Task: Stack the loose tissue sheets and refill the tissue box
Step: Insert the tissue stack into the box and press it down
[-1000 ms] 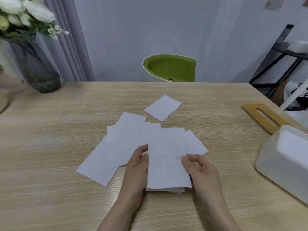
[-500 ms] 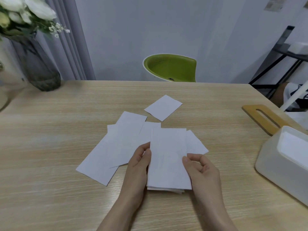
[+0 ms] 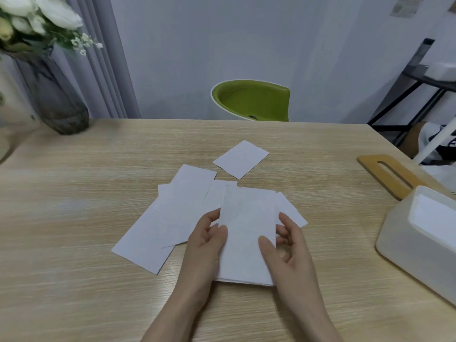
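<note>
A small stack of white tissue sheets (image 3: 246,233) lies near the table's front edge, held from both sides. My left hand (image 3: 204,245) grips its left edge with the thumb on top. My right hand (image 3: 286,248) pinches its right edge, thumb lying on the top sheet. Several loose tissue sheets (image 3: 177,213) lie fanned out to the left and behind the stack. One more single sheet (image 3: 240,159) sits apart, farther back. The white tissue box (image 3: 399,245) stands open at the right edge, with tissue inside. Its wooden slotted lid (image 3: 387,174) lies behind it.
A dark glass vase (image 3: 54,99) of white flowers stands at the table's back left corner. A green chair (image 3: 251,99) is behind the far edge. A black shelf frame (image 3: 409,85) stands at the right, off the table (image 3: 74,267).
My right thumb has slid from the stack's edge onto the top sheet. Both hands have closed in slightly on the stack, which stays in place.
</note>
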{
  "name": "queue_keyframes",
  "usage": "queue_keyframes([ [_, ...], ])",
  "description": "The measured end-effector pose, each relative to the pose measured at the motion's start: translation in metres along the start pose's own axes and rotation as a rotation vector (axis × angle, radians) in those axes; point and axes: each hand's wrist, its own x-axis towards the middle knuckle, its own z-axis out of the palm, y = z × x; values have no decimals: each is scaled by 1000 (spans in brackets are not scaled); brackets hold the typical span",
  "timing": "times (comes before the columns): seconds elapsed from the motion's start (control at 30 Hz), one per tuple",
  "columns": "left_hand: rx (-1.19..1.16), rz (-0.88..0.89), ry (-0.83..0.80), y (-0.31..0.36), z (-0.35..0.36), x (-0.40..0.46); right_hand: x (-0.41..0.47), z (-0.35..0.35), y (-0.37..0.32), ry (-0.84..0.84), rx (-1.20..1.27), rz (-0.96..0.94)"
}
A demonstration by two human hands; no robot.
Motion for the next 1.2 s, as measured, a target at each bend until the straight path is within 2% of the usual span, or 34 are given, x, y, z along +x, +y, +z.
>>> queue_keyframes([
  [0.13,40,24,-89,-2,4,-4,-7,8,-2,-144,-109,-18],
  [0.3,79,36,-139,-4,6,-6,-8,8,0,-172,-203,-56],
  [0.47,67,54,-143,-4,5,-4,3,-4,1,-166,104,82],
  [0.53,37,53,-116,-2,4,-3,13,-15,-4,-205,112,73],
  [0.63,-27,28,-70,3,-1,-3,32,-41,-11,-419,-100,-18],
  [0.7,-22,17,-108,3,-4,-2,41,-57,-17,-587,-191,-15],
  [0.73,-5,16,-147,2,-4,-2,45,-61,-19,-610,-175,0],
  [0.83,30,39,-189,3,-2,-5,50,-66,-20,-471,-34,25],
  [0.93,44,81,-33,3,-3,-3,44,-64,-11,-276,131,56],
  [1.03,45,106,44,4,-3,-2,27,-55,-1,-204,330,95],
  [1.1,74,85,11,3,0,-4,15,-45,5,-201,361,68],
  [1.2,156,81,-55,0,5,-6,8,-39,9,-158,270,-13],
])
